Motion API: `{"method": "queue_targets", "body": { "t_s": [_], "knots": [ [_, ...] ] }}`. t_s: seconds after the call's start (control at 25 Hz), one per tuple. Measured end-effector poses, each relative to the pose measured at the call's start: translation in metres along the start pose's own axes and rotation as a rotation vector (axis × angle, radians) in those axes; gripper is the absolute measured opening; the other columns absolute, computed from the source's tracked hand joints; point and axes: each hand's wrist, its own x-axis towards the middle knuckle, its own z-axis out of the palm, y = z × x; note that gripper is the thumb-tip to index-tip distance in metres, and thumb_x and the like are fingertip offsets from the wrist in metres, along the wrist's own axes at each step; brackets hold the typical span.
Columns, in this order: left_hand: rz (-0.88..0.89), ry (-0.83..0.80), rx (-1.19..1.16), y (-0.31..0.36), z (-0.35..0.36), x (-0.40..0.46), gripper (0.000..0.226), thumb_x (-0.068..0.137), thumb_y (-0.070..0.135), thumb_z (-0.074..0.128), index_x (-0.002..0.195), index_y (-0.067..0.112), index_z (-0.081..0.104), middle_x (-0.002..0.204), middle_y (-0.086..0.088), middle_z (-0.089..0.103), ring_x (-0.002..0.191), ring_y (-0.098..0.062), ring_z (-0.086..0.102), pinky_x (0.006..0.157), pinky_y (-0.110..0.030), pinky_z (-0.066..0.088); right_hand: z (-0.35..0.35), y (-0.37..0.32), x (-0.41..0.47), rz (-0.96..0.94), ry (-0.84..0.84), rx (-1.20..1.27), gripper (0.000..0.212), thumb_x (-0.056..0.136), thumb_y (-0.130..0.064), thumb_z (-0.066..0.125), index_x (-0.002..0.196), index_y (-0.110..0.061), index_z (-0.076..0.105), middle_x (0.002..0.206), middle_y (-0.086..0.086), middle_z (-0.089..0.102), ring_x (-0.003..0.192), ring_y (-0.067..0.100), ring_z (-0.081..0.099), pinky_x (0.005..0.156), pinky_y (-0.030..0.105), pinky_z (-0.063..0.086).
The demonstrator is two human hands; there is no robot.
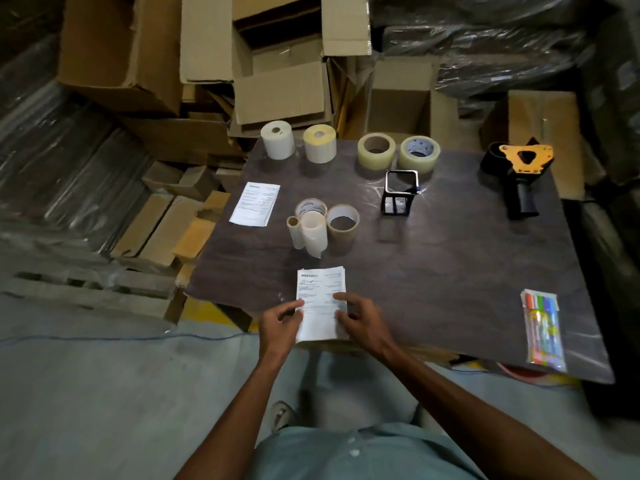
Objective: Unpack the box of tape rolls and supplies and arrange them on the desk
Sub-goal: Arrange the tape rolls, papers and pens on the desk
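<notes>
The tabletop (433,271) carries tape rolls (376,150) in a row at its far edge, likely grouped by kind. At its near edge, both hands, left (280,322) and right (360,323), pinch a paper stack (320,299), seemingly squaring it.

Small print on the white folded paper stack (322,303) is too fine to read. The left hand (280,322) and right hand (360,322) cover its lower side edges. The dark wooden desk (433,271) hides its own supports.
</notes>
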Motion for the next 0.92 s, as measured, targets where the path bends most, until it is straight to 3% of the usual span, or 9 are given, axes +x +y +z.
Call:
{"method": "queue_targets", "body": {
  "t_s": [0.12, 0.24, 0.36, 0.44, 0.52, 0.6, 0.72, 0.8, 0.92],
  "knots": [
    [0.013, -0.072, 0.005, -0.004, -0.040, 0.022, 0.023, 0.086, -0.004, 0.068, 0.107, 0.004, 0.075, 0.102, -0.003, 0.073, 0.089, -0.008, 0.069, 0.070, -0.011, 0.053, 0.041, -0.013, 0.003, 0.011, 0.058, 0.012, 0.036, 0.090, -0.019, 0.066, 0.126, -0.020, 0.063, 0.124, -0.005, 0.064, 0.100, -0.001, 0.065, 0.093, 0.026, 0.055],
    [0.054, -0.143, 0.040, -0.007, -0.081, 0.045, 0.021, 0.085, -0.001, 0.071, 0.104, 0.006, 0.076, 0.101, -0.004, 0.075, 0.087, -0.006, 0.072, 0.077, -0.018, 0.057, 0.079, -0.033, 0.009, 0.055, 0.107, 0.053, 0.036, 0.090, -0.012, 0.066, 0.125, -0.017, 0.064, 0.125, 0.000, 0.065, 0.095, -0.004, 0.065, 0.087, 0.023, 0.057],
    [0.086, -0.170, 0.061, 0.003, -0.107, 0.078, 0.020, 0.085, -0.001, 0.071, 0.103, 0.005, 0.076, 0.101, -0.005, 0.075, 0.085, -0.002, 0.071, 0.078, -0.020, 0.058, 0.103, -0.060, 0.025, 0.079, 0.125, 0.109, 0.035, 0.092, -0.007, 0.063, 0.127, -0.014, 0.061, 0.122, -0.006, 0.062, 0.095, -0.006, 0.064, 0.081, 0.016, 0.056],
    [0.106, -0.155, 0.068, 0.013, -0.116, 0.103, 0.019, 0.084, -0.001, 0.071, 0.102, 0.004, 0.076, 0.100, -0.006, 0.075, 0.087, -0.009, 0.071, 0.080, -0.024, 0.059, 0.112, -0.076, 0.045, 0.056, 0.149, 0.117, 0.035, 0.092, -0.008, 0.063, 0.126, -0.016, 0.062, 0.119, -0.012, 0.059, 0.096, -0.010, 0.061, 0.078, 0.011, 0.053],
    [0.159, -0.121, 0.063, 0.024, -0.122, 0.130, 0.018, 0.083, -0.003, 0.071, 0.099, 0.004, 0.077, 0.099, -0.008, 0.076, 0.089, -0.017, 0.072, 0.081, -0.029, 0.059, 0.120, -0.094, 0.071, 0.021, 0.169, 0.125, 0.035, 0.092, -0.011, 0.064, 0.126, -0.019, 0.062, 0.122, -0.013, 0.058, 0.100, -0.005, 0.061, 0.080, 0.014, 0.055],
    [0.191, -0.097, 0.060, 0.038, -0.126, 0.161, 0.019, 0.084, -0.003, 0.071, 0.101, 0.003, 0.076, 0.100, -0.007, 0.075, 0.091, -0.018, 0.072, 0.079, -0.023, 0.059, 0.127, -0.106, 0.105, -0.019, 0.203, 0.145, 0.034, 0.091, -0.013, 0.065, 0.124, -0.021, 0.062, 0.126, -0.010, 0.060, 0.107, 0.003, 0.063, 0.084, 0.022, 0.058],
    [0.198, -0.066, 0.085, 0.061, -0.131, 0.204, 0.020, 0.085, 0.000, 0.071, 0.104, 0.005, 0.076, 0.101, -0.001, 0.073, 0.085, -0.006, 0.069, 0.068, -0.007, 0.052, 0.134, -0.122, 0.156, -0.026, 0.230, 0.124, 0.033, 0.090, -0.015, 0.067, 0.121, -0.024, 0.063, 0.123, -0.006, 0.065, 0.102, 0.006, 0.067, 0.081, 0.026, 0.060],
    [0.194, -0.045, 0.122, 0.071, -0.136, 0.235, 0.019, 0.085, 0.004, 0.072, 0.104, 0.008, 0.077, 0.102, 0.001, 0.074, 0.084, 0.001, 0.067, 0.065, -0.004, 0.049, 0.139, -0.133, 0.190, -0.014, 0.233, 0.086, 0.033, 0.089, -0.014, 0.067, 0.121, -0.022, 0.064, 0.120, -0.002, 0.068, 0.097, 0.006, 0.068, 0.079, 0.023, 0.060],
    [0.196, -0.040, 0.161, 0.078, -0.141, 0.273, 0.020, 0.086, 0.005, 0.071, 0.106, 0.007, 0.076, 0.102, -0.001, 0.074, 0.084, 0.001, 0.067, 0.063, -0.004, 0.049, 0.143, -0.146, 0.225, 0.008, 0.240, 0.029, 0.034, 0.088, -0.010, 0.067, 0.121, -0.016, 0.065, 0.119, 0.001, 0.068, 0.100, 0.009, 0.067, 0.081, 0.012, 0.054]
  ]
}}
